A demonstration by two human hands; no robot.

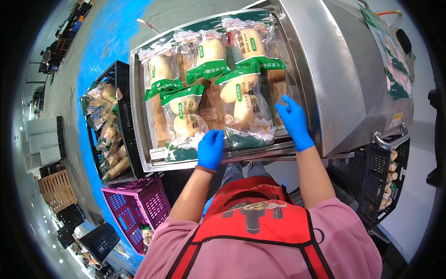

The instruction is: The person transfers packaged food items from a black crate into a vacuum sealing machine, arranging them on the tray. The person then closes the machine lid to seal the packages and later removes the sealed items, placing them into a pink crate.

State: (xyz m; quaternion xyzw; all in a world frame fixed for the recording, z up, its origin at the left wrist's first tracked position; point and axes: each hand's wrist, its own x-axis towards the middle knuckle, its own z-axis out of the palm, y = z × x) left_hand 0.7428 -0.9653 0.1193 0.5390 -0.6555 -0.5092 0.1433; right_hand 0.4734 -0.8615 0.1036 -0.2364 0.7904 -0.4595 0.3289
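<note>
My left hand (210,149), in a blue glove, is at the front rim of a steel vacuum-packing chamber (138,115). Its fingers are bunched beside the lower corner of a clear bag of lotus root (186,118); whether they pinch the film is hidden. To its right lies a larger bag of lotus root (244,104), its green end toward the back. My gloved right hand (296,122) hovers right of that bag, fingers apart and holding nothing. Behind these two, three more lotus root bags (211,50) lie in a row, green ends toward me. Brown boards (212,101) lie beneath the bags.
The machine's raised steel lid (334,69) borders the right side. Left stands a black crate (123,122) of bagged lotus root, with a purple crate (156,202) below it. Another black crate (371,181) with lotus roots sits beneath the lid's handle (392,137).
</note>
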